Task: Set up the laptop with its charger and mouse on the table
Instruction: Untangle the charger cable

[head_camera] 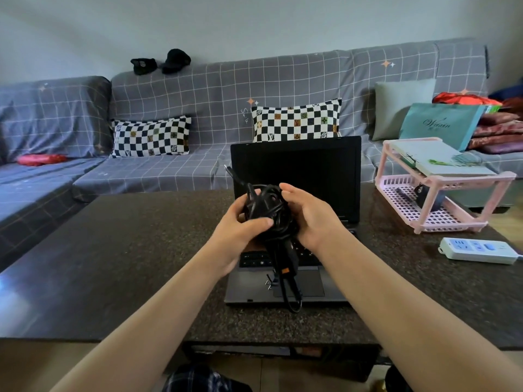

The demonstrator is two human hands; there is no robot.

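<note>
Two hands [243, 219] [308, 213] round one charger [266, 210], above one laptop [297, 176].

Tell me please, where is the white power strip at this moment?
In the head view the white power strip lies on the right side of the table, in front of the pink rack and to the right of the open laptop.

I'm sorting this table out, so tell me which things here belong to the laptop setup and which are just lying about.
For the job: laptop, open on the table; bundled charger cable, held by left hand and right hand; power strip.

Lying about: pink rack, checkered pillows, caps.
</note>
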